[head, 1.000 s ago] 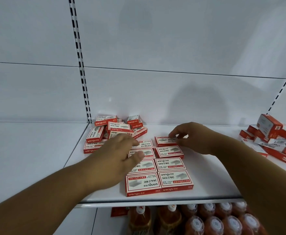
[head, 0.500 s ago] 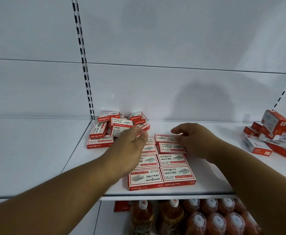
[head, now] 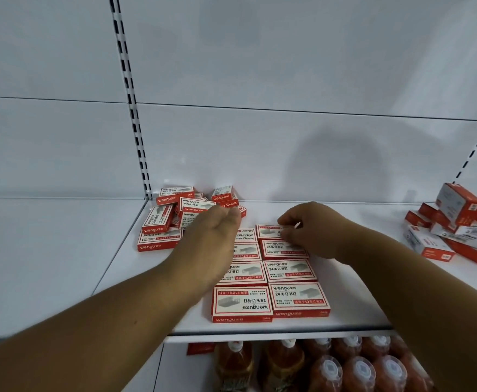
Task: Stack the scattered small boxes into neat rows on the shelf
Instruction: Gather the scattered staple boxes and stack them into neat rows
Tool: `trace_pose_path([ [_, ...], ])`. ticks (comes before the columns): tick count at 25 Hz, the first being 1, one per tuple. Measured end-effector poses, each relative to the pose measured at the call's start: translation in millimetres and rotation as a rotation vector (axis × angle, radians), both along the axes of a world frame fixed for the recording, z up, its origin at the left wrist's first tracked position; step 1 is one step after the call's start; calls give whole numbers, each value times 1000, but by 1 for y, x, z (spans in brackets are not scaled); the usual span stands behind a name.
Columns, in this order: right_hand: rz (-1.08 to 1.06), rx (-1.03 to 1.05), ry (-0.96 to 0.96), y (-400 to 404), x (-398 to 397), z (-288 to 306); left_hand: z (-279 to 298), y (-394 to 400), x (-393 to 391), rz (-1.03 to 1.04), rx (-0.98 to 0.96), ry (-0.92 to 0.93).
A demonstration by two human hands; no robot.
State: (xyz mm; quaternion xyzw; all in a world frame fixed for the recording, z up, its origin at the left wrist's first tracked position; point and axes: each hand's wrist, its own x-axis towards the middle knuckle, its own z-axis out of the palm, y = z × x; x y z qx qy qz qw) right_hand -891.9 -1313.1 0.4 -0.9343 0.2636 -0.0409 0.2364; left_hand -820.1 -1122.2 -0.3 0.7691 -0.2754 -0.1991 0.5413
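Left hand [head: 217, 233] reaching, fingers apart, empty, into staple box pile [head: 180, 213].
Right hand [head: 308, 230] pinching rearmost staple box [head: 271, 231]; a nudge risks skewing the neat rows [head: 271, 281].

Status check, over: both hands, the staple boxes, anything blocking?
Left hand open, reaching toward loose pile. Right hand fingers on rear box of right row. Two rows, four deep, laid flat. Nothing blocking; second heap far right.

Boxes: small, flat, red-and-white. Eight lay face-up in two neat rows [head: 271, 274] beneath both hands; loose pile [head: 180, 216] beyond left hand's fingertips; second heap [head: 455, 230] well right of right hand.
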Motion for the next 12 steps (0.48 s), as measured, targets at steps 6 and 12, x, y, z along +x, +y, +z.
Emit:
trace_pose_path([
  [6, -62, 200, -91, -8, 4, 10, 10, -18, 30, -100, 158, -346],
  [12, -165, 922, -527, 3, 7, 10, 11, -52, 37, -227, 188, -446],
])
